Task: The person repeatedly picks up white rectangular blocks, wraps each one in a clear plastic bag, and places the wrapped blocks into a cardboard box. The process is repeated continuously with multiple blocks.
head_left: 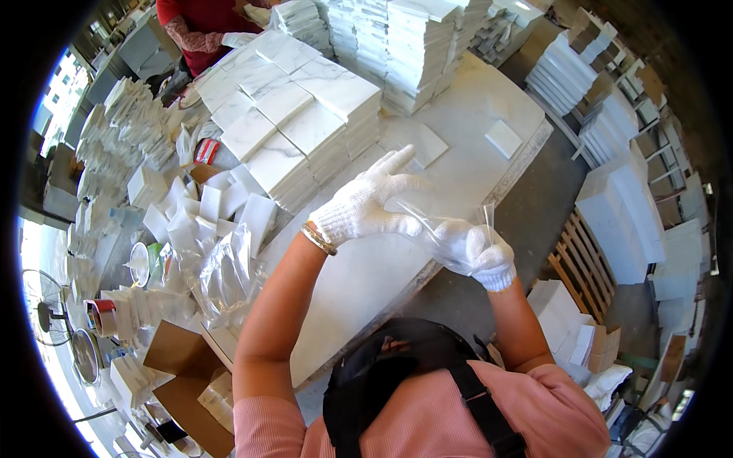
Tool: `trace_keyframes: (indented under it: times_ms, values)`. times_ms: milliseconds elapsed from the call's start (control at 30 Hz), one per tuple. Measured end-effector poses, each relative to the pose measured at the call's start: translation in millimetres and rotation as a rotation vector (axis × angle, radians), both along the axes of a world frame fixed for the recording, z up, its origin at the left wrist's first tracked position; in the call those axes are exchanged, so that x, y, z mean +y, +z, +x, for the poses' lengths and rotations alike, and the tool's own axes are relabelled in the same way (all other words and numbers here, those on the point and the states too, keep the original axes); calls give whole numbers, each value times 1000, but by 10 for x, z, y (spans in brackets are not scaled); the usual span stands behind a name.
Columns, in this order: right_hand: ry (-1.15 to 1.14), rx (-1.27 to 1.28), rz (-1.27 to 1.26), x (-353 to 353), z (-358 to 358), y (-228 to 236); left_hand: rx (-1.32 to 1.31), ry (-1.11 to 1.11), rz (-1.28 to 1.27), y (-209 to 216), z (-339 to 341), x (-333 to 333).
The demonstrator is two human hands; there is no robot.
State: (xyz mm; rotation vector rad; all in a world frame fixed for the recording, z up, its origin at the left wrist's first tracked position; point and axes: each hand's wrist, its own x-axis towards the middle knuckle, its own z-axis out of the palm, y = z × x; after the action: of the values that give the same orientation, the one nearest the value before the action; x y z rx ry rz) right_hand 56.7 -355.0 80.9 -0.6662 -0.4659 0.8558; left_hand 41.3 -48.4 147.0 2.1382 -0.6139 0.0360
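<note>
Both of my hands wear white knit gloves. My left hand (370, 200) is over the pale work table, with its fingers stretched out and spread; its thumb is beside a clear plastic bag or sheet (439, 233), and I cannot tell whether they touch. Closed around that clear plastic is my right hand (489, 253), near the table's front edge. Behind my left hand, white marble tiles with grey veins (294, 111) stand in a block of stacks. Two loose pieces lie flat on the table: a tile (431, 146) just past my left fingertips and a smaller one (504, 139) farther right.
Taller tile stacks (412, 53) rise at the far edge, near a person in red (202, 27) with a gloved hand. Left are white foam pieces (214, 202), crumpled clear plastic (227, 278) and an open cardboard box (187, 382). A wooden pallet (584, 263) lies right.
</note>
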Motion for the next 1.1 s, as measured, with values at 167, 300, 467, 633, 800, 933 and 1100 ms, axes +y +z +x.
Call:
trace_keyframes:
  times_ms: [167,300,467,633,800,933,1100]
  values:
    - [-168,156,15,-417,5,42,433,-93,-355,-68,148,-267]
    - [-267,-181,-428,-786,153,81,502,-50,-377,-88,155,-362]
    - [-428,-267,-633,-1146,524,385,506,-38,-476,-108,147,-549]
    - [-281,-423,-817,-1088,902,646,523,-116,-421,-75,97,-581]
    - [61,-493,-823,-859,1076,449,516,-125,-361,-65,94,-595]
    - [189,-306,-525,-665,1013,180,526,-59,-386,-126,16,-577]
    - [-30,-196,-818,-451,733,448,539,6,-309,-116,-31,-567]
